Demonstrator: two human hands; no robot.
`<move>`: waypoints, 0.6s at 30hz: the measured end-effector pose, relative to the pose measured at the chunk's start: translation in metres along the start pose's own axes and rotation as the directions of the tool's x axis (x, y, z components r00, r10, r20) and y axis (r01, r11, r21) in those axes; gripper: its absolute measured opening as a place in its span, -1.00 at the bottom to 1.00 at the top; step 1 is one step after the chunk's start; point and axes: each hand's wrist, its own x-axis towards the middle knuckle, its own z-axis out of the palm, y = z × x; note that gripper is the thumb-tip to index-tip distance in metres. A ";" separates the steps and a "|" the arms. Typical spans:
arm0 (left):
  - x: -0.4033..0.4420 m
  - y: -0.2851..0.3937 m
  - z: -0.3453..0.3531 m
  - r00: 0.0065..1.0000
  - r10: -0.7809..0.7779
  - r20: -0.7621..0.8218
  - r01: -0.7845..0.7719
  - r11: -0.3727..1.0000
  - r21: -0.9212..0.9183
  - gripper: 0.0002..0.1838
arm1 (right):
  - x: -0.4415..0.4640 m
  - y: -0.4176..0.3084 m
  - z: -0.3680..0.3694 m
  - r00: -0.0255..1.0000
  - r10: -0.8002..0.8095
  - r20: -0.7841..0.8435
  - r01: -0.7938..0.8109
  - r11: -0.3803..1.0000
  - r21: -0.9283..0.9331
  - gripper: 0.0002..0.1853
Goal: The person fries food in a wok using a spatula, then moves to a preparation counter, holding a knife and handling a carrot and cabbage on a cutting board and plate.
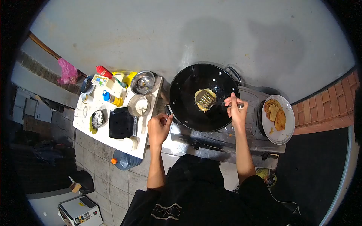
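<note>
A large black wok (pixel 188 81) sits on the stove. In it lies a round, yellowish piece of frying food (pixel 201 107). My right hand (pixel 237 109) is closed around the handle of a slotted spatula (pixel 206 98), whose blade rests over the food and hides part of it. At the wok's left side, my left hand (pixel 159 127) is closed, thumb and fingers pinched at the wok's side handle (pixel 168 109). A second handle (pixel 234 74) sticks out at the wok's upper right.
On the stove's right stands a white plate (pixel 281 136) with browned fried pieces (pixel 279 119). The white table (pixel 102 136) at left carries a black square pan (pixel 121 122), a flour bowl (pixel 138 105), a steel bowl (pixel 143 82) and bottles. A water jug (pixel 127 160) stands below.
</note>
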 end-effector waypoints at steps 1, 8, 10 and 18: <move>0.000 0.001 0.000 1.000 0.001 0.002 -0.001 1.000 -0.003 -0.68 | 0.001 0.003 0.000 1.000 -0.002 -0.003 0.001 1.000 -0.002 -0.59; 0.000 0.005 -0.003 1.000 -0.007 0.002 0.007 1.000 0.026 -0.69 | 0.003 0.024 0.005 0.963 -0.269 0.014 0.266 0.941 -0.208 -0.54; 0.000 0.003 -0.002 1.000 -0.001 0.001 0.001 1.000 0.025 -0.69 | -0.003 0.010 0.007 0.967 -0.255 0.018 0.252 0.939 -0.233 -0.55; -0.001 0.007 -0.004 1.000 -0.026 -0.008 0.026 0.998 0.049 -0.68 | 0.002 0.021 0.006 0.964 -0.264 0.031 0.264 0.942 -0.207 -0.60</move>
